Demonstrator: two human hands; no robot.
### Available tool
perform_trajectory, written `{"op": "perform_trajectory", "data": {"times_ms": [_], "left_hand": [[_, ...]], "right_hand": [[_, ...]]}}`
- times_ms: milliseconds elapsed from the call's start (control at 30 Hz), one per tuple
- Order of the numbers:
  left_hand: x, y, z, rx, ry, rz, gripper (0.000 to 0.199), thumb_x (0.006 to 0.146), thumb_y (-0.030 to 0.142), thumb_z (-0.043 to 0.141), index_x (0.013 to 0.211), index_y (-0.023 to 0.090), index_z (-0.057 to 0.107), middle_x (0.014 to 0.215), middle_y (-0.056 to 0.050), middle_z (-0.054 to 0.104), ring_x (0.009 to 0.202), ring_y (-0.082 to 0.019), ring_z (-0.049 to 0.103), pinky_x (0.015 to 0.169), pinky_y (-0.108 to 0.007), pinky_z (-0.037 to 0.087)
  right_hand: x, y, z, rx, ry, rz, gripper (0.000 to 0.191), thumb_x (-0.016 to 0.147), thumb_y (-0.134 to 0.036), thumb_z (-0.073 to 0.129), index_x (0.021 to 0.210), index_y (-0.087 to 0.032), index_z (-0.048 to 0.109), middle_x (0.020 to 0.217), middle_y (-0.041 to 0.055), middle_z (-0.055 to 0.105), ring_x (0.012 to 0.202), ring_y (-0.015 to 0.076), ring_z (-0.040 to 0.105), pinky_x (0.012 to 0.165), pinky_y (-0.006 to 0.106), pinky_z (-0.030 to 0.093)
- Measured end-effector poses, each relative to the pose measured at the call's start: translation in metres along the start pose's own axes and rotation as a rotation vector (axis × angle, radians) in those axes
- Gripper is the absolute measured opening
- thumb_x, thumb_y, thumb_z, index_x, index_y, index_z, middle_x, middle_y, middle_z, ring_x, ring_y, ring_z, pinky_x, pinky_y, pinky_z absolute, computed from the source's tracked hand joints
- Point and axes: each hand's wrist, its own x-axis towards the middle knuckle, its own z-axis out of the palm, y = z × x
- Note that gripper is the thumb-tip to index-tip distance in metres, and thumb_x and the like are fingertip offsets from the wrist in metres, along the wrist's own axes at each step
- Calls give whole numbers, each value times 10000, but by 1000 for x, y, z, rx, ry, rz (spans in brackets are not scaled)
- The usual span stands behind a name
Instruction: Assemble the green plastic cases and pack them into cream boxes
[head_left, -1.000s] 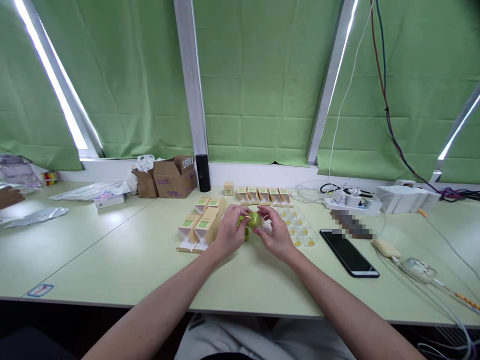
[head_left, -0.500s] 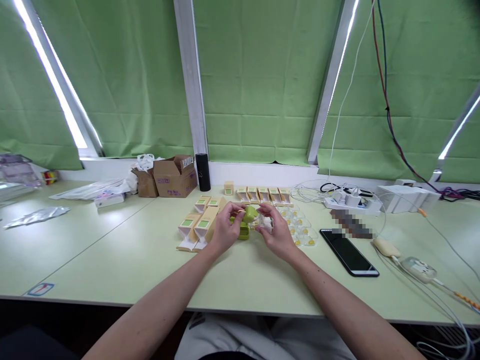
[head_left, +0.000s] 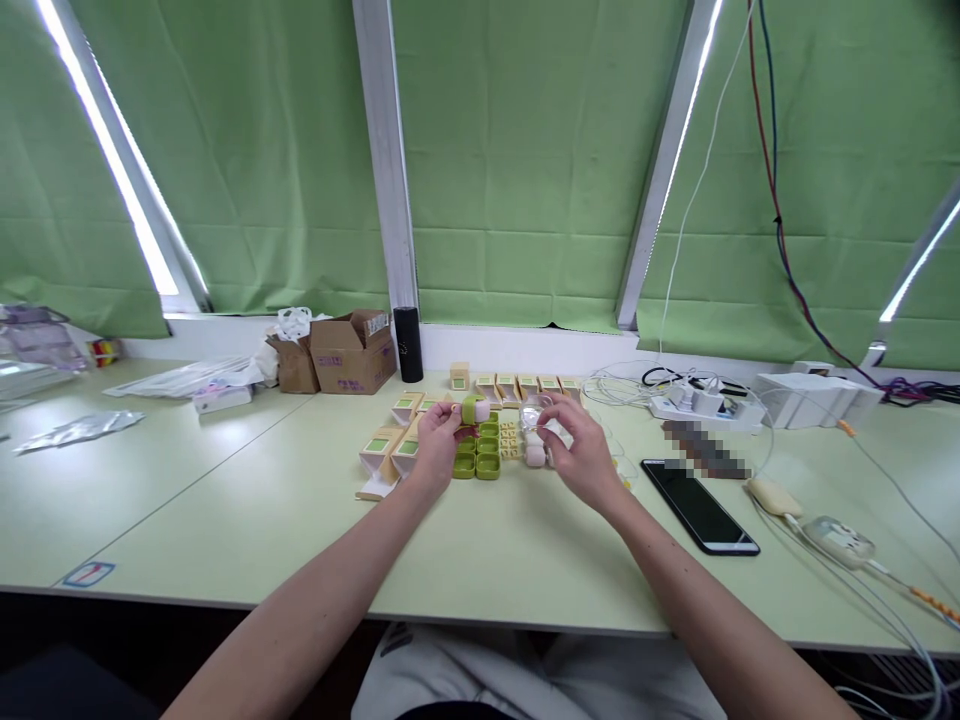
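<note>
My left hand (head_left: 437, 445) is closed on a small green cup (head_left: 469, 409) with a pale pinkish-white piece (head_left: 482, 410) set in its right end, tilted sideways above the table. Under it stand rows of square green cups (head_left: 487, 466), with small yellow pieces (head_left: 510, 440) just to their right. My right hand (head_left: 571, 440) has its thumb and fingers curved around a clear plastic piece (head_left: 529, 416). Beside those fingers sit pale pinkish-white blocks (head_left: 535, 455). More clear plastic pieces with yellow bits (head_left: 627, 470) are partly hidden behind my right hand.
Open cream cartons (head_left: 379, 450) with green labels lie left of the cups, and more cartons (head_left: 528, 386) line up behind. A black phone (head_left: 699, 506), a power strip (head_left: 705, 405) and cables are at the right. Cardboard boxes (head_left: 352, 360) and a black cylinder (head_left: 407, 345) stand back left.
My hands have moved apart. The green cup went left in my left hand, now turned with the pale piece in it; my right hand moved right, uncovering the yellow pieces and pale blocks.
</note>
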Motion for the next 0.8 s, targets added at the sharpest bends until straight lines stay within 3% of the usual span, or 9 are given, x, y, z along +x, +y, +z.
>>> {"op": "perform_trajectory", "data": {"times_ms": [100,233,333,567,667,800], "left_hand": [[0,0,1,-2,-1,-5,378,702,382,892,827,179,598,822,-5,678,687,-161,674,613,-304,572],[-2,0,2,8,-22,2,407,700,413,902,834,176,600,799,1,665,700,-170,678,614,-311,571],[-3,0,3,6,-23,9,444,674,443,917,837,171,606,782,6,655,698,-165,669,609,-307,567],[-4,0,3,5,-32,8,448,668,448,928,829,172,614,763,12,649,702,-163,660,600,-295,561],[-5,0,3,3,-31,5,439,685,443,929,826,169,616,764,6,653,706,-165,662,600,-294,563],[-5,0,4,-2,-35,-6,425,703,430,925,828,165,617,758,5,662,673,-153,653,629,-311,582]], "right_hand": [[0,-2,-19,-48,2,-5,58,936,-248,651,880,-258,664,1363,94,634,1332,325,554,1140,569,417],[-17,8,-36,-205,7,12,41,902,-268,709,866,-275,726,1197,99,597,1251,347,497,1082,597,434],[-34,20,-41,-282,-79,-4,68,898,-223,703,882,-281,734,1188,98,579,1229,350,467,1044,592,457],[-56,26,-47,-396,-120,-83,76,908,-209,687,885,-278,712,1161,99,593,1187,350,503,1014,587,485],[-61,21,-61,-419,-115,-71,63,932,-246,664,899,-280,706,1106,92,612,1122,331,562,982,549,503],[-72,19,-90,-371,-124,-13,88,969,-285,609,924,-267,682,1054,85,612,979,267,652,866,416,553]]}}
